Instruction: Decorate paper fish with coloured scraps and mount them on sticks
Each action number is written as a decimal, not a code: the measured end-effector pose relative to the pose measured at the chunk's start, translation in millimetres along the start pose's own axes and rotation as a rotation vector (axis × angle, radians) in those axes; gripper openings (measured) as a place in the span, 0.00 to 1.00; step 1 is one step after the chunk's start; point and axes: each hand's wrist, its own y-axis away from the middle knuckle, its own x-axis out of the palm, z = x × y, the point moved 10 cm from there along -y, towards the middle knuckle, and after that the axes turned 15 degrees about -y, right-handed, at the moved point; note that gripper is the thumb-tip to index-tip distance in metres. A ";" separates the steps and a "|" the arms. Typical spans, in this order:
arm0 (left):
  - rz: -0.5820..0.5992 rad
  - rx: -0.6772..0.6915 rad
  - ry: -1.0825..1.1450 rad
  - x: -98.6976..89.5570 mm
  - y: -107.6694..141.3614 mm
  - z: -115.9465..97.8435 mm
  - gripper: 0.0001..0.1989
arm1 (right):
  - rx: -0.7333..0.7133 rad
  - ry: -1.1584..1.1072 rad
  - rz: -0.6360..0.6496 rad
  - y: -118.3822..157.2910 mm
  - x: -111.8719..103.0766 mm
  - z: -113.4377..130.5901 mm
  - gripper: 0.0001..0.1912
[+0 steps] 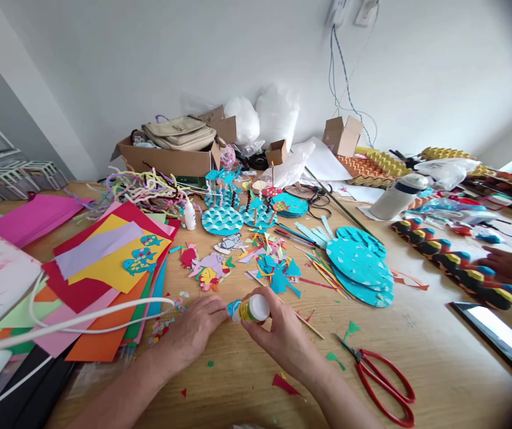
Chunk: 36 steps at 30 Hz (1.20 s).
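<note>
My right hand [282,333] is wrapped round a glue stick [247,310] with a yellow-green label, its white end toward me. The other end meets a small blue paper cutout [233,310], much of which is hidden. My left hand [197,328] has its fingertips pressed together at that cutout's left edge, close to the table. Just beyond both hands lie paper fish cutouts [211,265] and blue paper scraps [278,274]. A thin wooden stick [309,325] runs beside my right hand, and red-handled scissors [383,378] rest to its right.
Coloured paper sheets [99,256] and a white cable [104,316] lie at left. Behind stand a white glue bottle [190,215] and blue wave-patterned models [222,220]. Blue paper ovals [360,268], a phone-like device [492,339] and another person's hand [506,265] are at right.
</note>
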 end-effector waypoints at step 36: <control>-0.138 0.053 -0.290 -12.9 2.0 -15.5 0.15 | -0.056 0.019 -0.059 -16.5 -1.9 6.0 0.10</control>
